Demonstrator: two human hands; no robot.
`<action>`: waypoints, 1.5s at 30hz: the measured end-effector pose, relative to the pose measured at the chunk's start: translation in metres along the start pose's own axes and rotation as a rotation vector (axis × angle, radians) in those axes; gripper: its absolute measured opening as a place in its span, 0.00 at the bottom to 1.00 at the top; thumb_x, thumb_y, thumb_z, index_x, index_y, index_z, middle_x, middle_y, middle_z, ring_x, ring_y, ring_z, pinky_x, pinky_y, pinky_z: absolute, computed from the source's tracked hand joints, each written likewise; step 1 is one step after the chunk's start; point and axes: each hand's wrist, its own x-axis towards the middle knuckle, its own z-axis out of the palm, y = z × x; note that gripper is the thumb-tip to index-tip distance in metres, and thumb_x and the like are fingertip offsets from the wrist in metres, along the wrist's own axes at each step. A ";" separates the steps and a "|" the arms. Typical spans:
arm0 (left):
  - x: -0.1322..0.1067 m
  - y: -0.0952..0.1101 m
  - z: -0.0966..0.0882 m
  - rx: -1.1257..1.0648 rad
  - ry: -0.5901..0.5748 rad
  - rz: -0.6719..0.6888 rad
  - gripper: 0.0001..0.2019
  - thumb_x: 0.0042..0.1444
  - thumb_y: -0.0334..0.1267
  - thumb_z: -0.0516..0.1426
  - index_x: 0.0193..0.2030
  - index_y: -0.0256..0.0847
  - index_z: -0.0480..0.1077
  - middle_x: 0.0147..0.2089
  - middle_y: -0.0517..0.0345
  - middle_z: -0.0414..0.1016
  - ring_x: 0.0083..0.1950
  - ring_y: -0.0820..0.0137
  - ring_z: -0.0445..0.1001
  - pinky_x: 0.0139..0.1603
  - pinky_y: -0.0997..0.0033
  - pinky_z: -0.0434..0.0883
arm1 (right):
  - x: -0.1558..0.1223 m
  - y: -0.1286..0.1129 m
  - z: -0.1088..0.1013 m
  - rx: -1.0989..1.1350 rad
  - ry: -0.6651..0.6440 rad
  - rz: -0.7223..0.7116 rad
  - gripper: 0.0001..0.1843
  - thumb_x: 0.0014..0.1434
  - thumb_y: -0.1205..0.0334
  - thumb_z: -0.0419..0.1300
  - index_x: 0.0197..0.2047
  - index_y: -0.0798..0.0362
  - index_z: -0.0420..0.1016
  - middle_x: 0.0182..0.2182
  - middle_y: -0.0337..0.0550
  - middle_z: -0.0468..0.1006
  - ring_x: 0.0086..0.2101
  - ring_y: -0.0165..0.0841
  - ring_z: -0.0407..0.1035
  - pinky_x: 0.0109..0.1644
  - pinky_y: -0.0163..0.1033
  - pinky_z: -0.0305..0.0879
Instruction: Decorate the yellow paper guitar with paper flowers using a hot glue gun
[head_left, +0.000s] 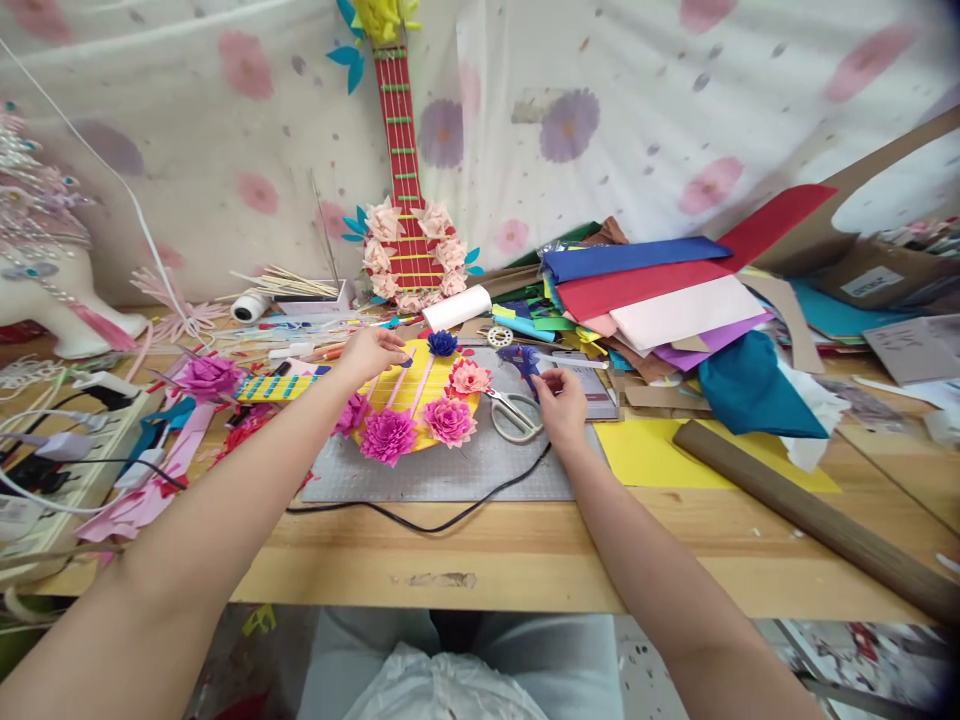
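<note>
A yellow paper guitar body lies on a grey cutting mat, ringed with pink and magenta paper flowers and one blue flower. My left hand rests on its upper left edge, fingers curled down onto the yellow paper near the blue flower. My right hand is at the mat's right side, fingers pinched around the handle of a blue glue gun. White-handled scissors lie just left of that hand.
A red paper guitar with pink flowers leans on the flowered wall cloth. Stacked coloured paper sheets fill the right side, with a brown cardboard tube and yellow sheet. A black cable crosses the mat. A power strip and paper scraps crowd the left.
</note>
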 end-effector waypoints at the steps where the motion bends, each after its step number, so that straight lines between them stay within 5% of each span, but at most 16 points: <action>1: 0.002 -0.003 0.001 0.000 -0.006 -0.004 0.18 0.25 0.34 0.69 0.28 0.37 0.71 0.25 0.56 0.74 0.28 0.67 0.73 0.29 0.68 0.68 | 0.002 0.002 0.000 -0.010 0.008 0.011 0.12 0.52 0.52 0.57 0.31 0.51 0.65 0.29 0.41 0.69 0.31 0.34 0.64 0.39 0.41 0.62; 7: 0.013 -0.018 0.010 0.012 -0.040 0.049 0.18 0.30 0.37 0.68 0.32 0.37 0.71 0.29 0.54 0.76 0.30 0.65 0.75 0.33 0.67 0.70 | 0.005 0.015 0.009 -0.072 0.006 -0.044 0.19 0.46 0.51 0.63 0.39 0.52 0.66 0.38 0.47 0.70 0.40 0.37 0.65 0.49 0.44 0.61; 12: 0.013 -0.015 0.012 0.259 0.047 0.180 0.12 0.39 0.34 0.64 0.34 0.39 0.73 0.32 0.54 0.77 0.35 0.63 0.75 0.37 0.66 0.68 | 0.007 0.023 0.013 -0.064 -0.049 0.015 0.21 0.47 0.51 0.62 0.41 0.54 0.66 0.41 0.51 0.71 0.41 0.39 0.66 0.48 0.46 0.62; 17: 0.004 -0.010 0.012 0.416 0.019 0.142 0.10 0.45 0.34 0.60 0.37 0.40 0.72 0.35 0.54 0.78 0.37 0.63 0.76 0.36 0.67 0.67 | 0.007 0.023 0.012 -0.031 -0.118 0.075 0.23 0.47 0.47 0.60 0.42 0.54 0.67 0.42 0.50 0.74 0.42 0.40 0.68 0.48 0.47 0.62; 45: 0.012 -0.015 -0.001 0.457 -0.004 0.048 0.12 0.43 0.40 0.64 0.34 0.40 0.70 0.33 0.55 0.79 0.39 0.64 0.76 0.35 0.69 0.64 | 0.006 0.023 0.012 -0.134 -0.122 0.055 0.22 0.51 0.48 0.57 0.43 0.55 0.70 0.41 0.51 0.76 0.41 0.41 0.69 0.47 0.47 0.63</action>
